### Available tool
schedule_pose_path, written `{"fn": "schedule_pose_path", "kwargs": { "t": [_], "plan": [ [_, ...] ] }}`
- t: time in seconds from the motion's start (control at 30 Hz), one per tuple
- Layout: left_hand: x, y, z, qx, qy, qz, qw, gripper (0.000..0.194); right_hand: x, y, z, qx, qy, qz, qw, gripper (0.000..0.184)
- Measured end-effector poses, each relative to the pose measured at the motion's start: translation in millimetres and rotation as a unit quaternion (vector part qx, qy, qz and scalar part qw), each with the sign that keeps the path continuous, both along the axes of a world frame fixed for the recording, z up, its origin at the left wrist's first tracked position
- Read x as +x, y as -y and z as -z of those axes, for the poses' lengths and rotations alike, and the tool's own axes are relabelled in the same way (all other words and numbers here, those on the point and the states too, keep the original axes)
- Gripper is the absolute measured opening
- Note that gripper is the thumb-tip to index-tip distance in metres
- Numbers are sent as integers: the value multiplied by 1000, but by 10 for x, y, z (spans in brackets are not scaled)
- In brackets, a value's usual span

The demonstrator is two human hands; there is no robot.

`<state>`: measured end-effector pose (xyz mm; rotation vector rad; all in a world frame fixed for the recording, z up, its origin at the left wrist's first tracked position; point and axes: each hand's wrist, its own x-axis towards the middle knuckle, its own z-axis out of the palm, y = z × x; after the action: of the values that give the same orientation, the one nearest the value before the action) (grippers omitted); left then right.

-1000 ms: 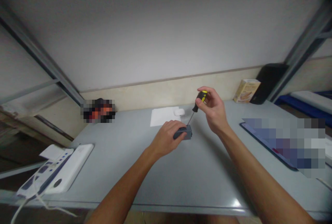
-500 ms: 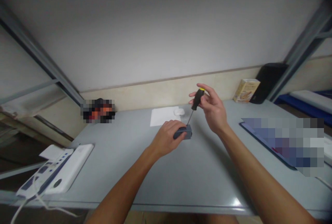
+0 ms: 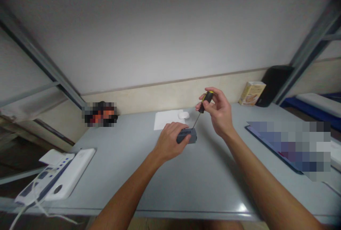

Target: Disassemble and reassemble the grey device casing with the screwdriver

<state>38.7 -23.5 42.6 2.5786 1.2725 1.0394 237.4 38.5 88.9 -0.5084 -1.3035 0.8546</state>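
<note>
My left hand (image 3: 172, 141) grips a small dark grey box with slots along its top (image 3: 190, 137), which rests on the desk (image 3: 170, 183). The hand covers the box's left end. A black screwdriver with yellow marks (image 3: 206, 102) is held by its handle in my right hand (image 3: 220, 111), thumb and fingers closed around it. Its thin shaft slants down to the left, and the tip meets the top of the box near the right end. Whether the tip sits on a screw is too small to tell.
Behind the box lie a white sheet (image 3: 165, 119) and a white mouse (image 3: 183, 115). A power strip (image 3: 44, 176) and a white power bank-like slab (image 3: 71, 176) are at left. A yellow carton (image 3: 252, 94) and a black speaker-like object (image 3: 275, 84) stand back right.
The screwdriver handle has tilted further right and turned, showing more yellow, and my right fingers have shifted on it. My left hand has slid slightly left, uncovering more of the slots.
</note>
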Motion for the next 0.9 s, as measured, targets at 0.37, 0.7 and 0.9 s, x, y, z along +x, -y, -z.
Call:
{"fn": "schedule_pose_path", "kwargs": {
  "t": [0.37,0.7,0.9],
  "plan": [
    [46,17,31,9,-22,-17,1000,27,-24,27,-9,2,13,0,1000,35],
    [98,-26,92,-9,-7,-42,999,24,7,17,-35,-14,22,14,1000,30],
    [95,-42,83,-25,-17,-37,999,24,26,13,-30,-40,5,-60,997,28]
  ]
}}
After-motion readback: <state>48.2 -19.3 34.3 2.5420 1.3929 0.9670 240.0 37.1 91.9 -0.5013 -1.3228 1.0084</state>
